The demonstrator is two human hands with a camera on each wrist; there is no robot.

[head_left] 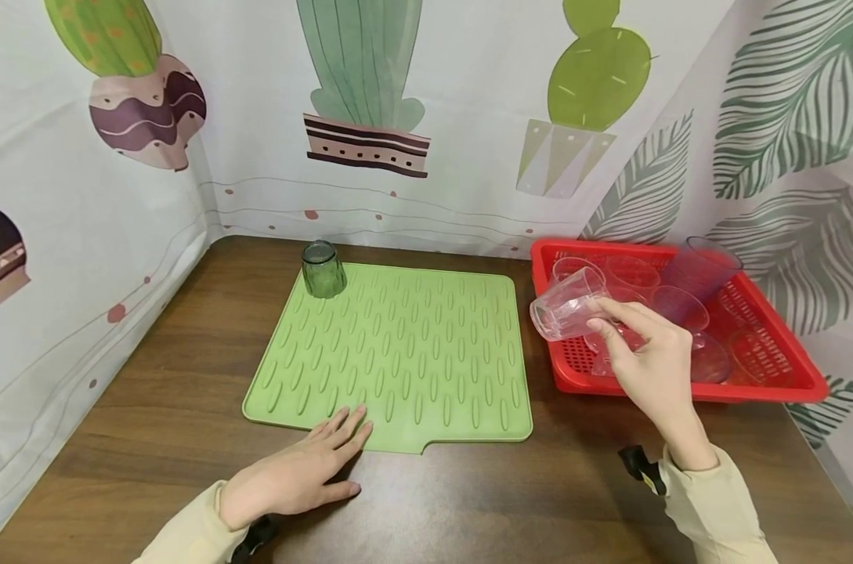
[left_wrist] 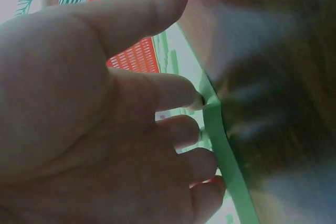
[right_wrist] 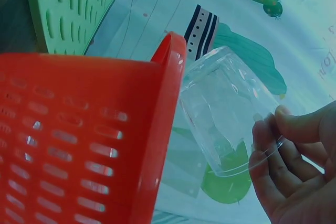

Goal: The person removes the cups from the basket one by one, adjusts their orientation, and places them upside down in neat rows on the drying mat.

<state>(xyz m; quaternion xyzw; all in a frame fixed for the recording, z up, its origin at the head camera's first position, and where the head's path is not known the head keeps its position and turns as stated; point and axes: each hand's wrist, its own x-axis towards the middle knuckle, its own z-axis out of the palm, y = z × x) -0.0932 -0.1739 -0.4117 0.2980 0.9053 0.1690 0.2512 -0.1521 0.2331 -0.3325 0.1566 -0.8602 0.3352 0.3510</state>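
Note:
My right hand (head_left: 652,352) pinches a clear cup (head_left: 565,305) by its rim between thumb and fingers. The cup is tilted, its base toward the left, above the left end of a red basket (head_left: 786,352). In the right wrist view the same clear cup (right_wrist: 226,114) shows beside the basket wall (right_wrist: 79,145). My left hand (head_left: 299,470) lies with straight fingers at the front edge of a green drying mat (head_left: 398,352), fingertips on that edge. A green glass (head_left: 323,270) stands upside down on the mat's back left corner.
Several clear cups (head_left: 680,309) and a tall purple-tinted cup (head_left: 704,270) are inside the red basket. The brown wooden table (head_left: 151,376) carries mat and basket. A cactus-printed cloth (head_left: 468,117) hangs behind them.

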